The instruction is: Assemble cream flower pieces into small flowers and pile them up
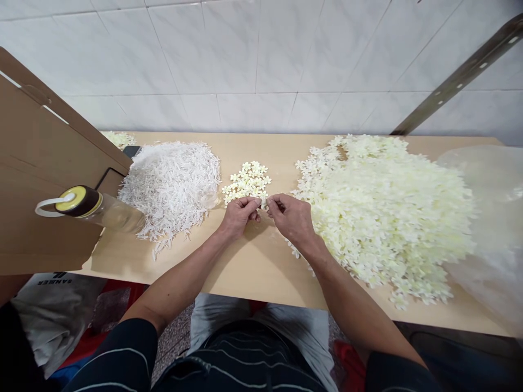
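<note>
My left hand [242,213] and my right hand [291,216] meet almost fingertip to fingertip above the middle of the table, both closed in a pinch. A small pale yellow flower [263,203] shows between them, at the right fingertips. Whatever the left fingers hold is too small to make out. Just beyond the hands lies a small cluster of pale yellow flowers [248,178]. To the right spreads a large heap of the same flowers [388,212], partly behind my right forearm. A pile of thin white stick-like pieces [174,182] lies to the left.
A clear bottle with a yellow and brown lid [118,214] leans by the white pile. A cardboard panel [44,179] stands at the left. Clear plastic sheeting [490,218] covers the table's right end. A tiled wall [253,65] and slotted metal bar [453,79] are behind.
</note>
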`<state>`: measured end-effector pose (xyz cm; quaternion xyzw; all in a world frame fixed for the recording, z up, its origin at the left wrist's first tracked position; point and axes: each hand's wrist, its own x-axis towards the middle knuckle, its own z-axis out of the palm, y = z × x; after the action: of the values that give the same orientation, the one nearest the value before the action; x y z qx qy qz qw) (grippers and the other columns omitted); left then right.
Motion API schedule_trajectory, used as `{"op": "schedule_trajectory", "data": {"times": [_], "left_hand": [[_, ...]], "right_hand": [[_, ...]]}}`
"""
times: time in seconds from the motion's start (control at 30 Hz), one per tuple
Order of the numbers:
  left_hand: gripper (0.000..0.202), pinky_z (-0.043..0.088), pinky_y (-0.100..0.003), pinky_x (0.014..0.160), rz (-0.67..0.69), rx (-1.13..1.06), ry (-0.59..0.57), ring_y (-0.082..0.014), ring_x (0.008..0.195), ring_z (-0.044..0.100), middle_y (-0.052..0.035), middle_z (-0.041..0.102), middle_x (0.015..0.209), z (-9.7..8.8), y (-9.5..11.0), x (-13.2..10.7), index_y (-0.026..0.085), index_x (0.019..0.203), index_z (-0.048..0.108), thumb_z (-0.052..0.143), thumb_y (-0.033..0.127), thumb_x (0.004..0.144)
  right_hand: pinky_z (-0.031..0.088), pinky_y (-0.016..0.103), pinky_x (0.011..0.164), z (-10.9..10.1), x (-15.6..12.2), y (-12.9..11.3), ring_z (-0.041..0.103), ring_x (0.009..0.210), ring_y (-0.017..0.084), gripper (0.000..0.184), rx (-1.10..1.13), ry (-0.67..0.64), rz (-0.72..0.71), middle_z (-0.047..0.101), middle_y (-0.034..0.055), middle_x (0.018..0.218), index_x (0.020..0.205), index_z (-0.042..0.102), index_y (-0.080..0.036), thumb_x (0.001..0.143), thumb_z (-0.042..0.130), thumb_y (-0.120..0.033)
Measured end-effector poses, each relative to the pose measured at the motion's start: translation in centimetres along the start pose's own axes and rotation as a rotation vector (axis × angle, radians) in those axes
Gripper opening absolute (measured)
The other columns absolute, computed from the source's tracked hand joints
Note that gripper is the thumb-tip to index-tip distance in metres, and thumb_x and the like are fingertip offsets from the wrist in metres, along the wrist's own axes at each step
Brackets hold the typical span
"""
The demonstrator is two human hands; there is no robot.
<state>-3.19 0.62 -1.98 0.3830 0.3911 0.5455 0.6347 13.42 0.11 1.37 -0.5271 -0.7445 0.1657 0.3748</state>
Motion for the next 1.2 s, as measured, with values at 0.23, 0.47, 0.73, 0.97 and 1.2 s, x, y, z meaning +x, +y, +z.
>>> {"op": "schedule_trajectory", "data": {"times": [0.23,0.47,0.73,0.97,1.2], "left_hand": [[0.036,0.046,-0.024,0.052,-0.002,-0.029,0.007,-0.0074,0.047,0.045,0.0045,0.050,0.053,-0.01,0.08,0.15,0.013,0.077,0.071,0.087,0.045,0.074],[0.036,0.047,-0.024,0.052,-0.037,-0.089,-0.005,-0.0067,0.048,0.043,0.0054,0.049,0.054,0.07,0.37,0.07,0.013,0.076,0.070,0.089,0.044,0.072],[0.037,0.046,-0.024,0.052,-0.036,-0.075,-0.012,-0.0071,0.047,0.044,0.0052,0.048,0.052,0.05,0.46,0.08,0.013,0.076,0.070,0.088,0.046,0.072],[0.035,0.047,-0.024,0.053,-0.019,-0.062,-0.017,-0.0074,0.048,0.043,0.0053,0.048,0.052,-0.06,0.27,0.10,0.014,0.076,0.070,0.087,0.045,0.074],[0.037,0.046,-0.024,0.053,-0.054,-0.083,-0.033,-0.0067,0.048,0.042,0.0058,0.046,0.053,-0.10,0.49,0.04,0.015,0.073,0.066,0.088,0.045,0.073]], "right_hand": [[0.053,0.028,0.069,0.25,0.05,0.45,0.073,0.069,0.019,0.019,0.164,-0.039,0.072,0.077,0.0020,0.074,0.095,0.075,-0.022,0.098,0.061,-0.035],[0.056,0.029,0.067,0.04,0.03,0.08,0.074,0.069,0.020,0.020,0.131,-0.007,0.083,0.078,0.0032,0.077,0.092,0.076,-0.022,0.096,0.062,-0.035],[0.059,0.031,0.069,0.62,-0.07,0.39,0.076,0.072,0.021,0.023,0.225,-0.007,0.084,0.079,0.0047,0.084,0.100,0.077,-0.022,0.095,0.067,-0.041],[0.058,0.030,0.068,0.39,-0.09,0.18,0.074,0.071,0.020,0.019,0.139,0.028,0.045,0.078,0.0050,0.085,0.092,0.076,-0.022,0.095,0.065,-0.037],[0.062,0.030,0.063,0.01,0.01,-0.26,0.071,0.060,0.018,0.032,0.411,-0.048,0.241,0.073,0.0029,0.071,0.095,0.073,-0.020,0.095,0.063,-0.050]]}}
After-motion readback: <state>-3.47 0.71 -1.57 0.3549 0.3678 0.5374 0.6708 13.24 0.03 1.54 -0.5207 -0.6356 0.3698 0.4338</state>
